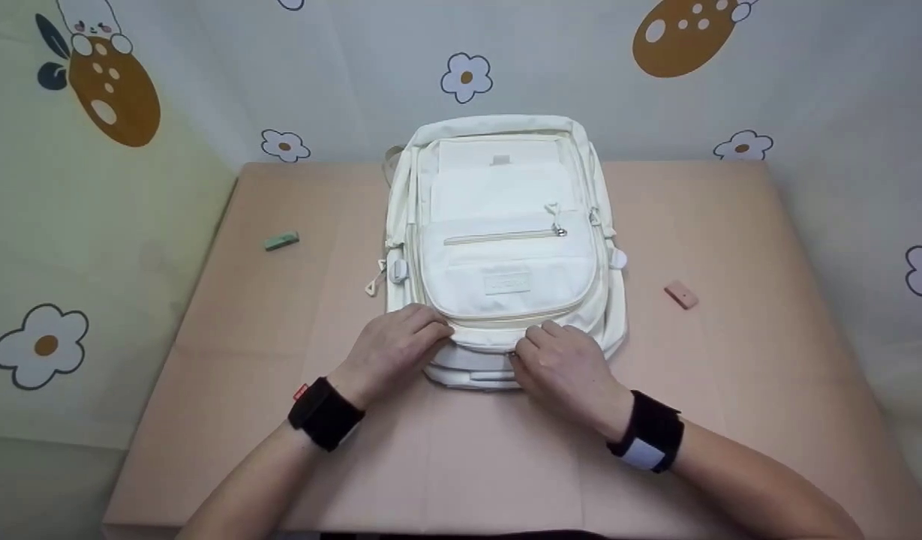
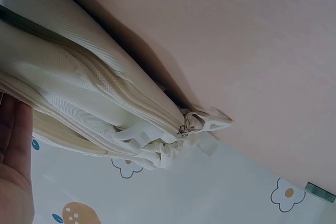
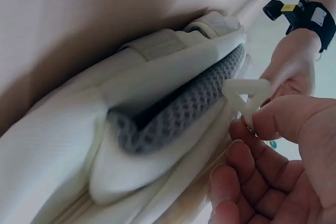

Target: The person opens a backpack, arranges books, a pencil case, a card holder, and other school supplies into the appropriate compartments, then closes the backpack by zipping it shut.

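A white backpack (image 1: 506, 247) lies flat on a table (image 1: 731, 375). The right hand (image 1: 569, 371) pinches its zip pull (image 3: 245, 94). The left hand (image 1: 393, 349) rests on its near edge, fingers relaxed.

You face a pink desk (image 1: 731, 390) backed by a pale cloth wall (image 1: 618, 112) printed with white flowers and brown ovals. At ten o'clock on the desk lies a green eraser (image 1: 281, 241); at three o'clock, a pink eraser (image 1: 681, 295). Light falls soft and even, with faint shadows.
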`<state>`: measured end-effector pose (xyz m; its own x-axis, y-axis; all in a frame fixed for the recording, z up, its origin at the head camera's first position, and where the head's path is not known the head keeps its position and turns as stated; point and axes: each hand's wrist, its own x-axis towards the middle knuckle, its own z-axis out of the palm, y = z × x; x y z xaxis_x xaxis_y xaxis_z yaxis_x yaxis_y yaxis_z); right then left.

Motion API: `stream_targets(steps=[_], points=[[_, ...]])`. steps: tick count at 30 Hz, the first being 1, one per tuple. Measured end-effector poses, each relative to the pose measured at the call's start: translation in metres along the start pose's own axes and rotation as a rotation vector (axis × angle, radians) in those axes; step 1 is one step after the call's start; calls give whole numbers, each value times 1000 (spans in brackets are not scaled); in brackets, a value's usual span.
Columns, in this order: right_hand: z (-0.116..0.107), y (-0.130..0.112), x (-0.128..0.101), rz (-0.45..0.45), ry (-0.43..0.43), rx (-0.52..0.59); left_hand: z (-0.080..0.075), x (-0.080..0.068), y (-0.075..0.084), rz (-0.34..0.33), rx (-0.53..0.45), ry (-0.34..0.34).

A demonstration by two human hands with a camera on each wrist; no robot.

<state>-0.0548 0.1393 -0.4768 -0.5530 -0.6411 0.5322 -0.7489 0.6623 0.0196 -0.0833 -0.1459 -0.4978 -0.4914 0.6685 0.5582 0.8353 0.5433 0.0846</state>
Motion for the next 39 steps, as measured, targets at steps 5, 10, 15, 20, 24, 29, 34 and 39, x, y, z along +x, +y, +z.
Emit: stream_targets(steps=[5,10,15,20,24,29,34,39], points=[[-11,18,-13,26,2,27,0,0,0,-4,-4,-9],[-17,30,-23,76,16,32,0,1,1,-6,-8,1],[-16,34,-27,91,19,34,0,4,4,5,-19,45],[-16,34,-29,91,37,47,0,17,19,39,-1,78],[-15,33,-29,98,35,57,4,35,37,84,28,83],[-15,33,-28,111,13,50,16,56,56,115,65,52],[-15,33,-28,105,6,55,25,65,63,80,149,13],[-16,33,-27,91,24,57,28,68,65,36,195,-1]])
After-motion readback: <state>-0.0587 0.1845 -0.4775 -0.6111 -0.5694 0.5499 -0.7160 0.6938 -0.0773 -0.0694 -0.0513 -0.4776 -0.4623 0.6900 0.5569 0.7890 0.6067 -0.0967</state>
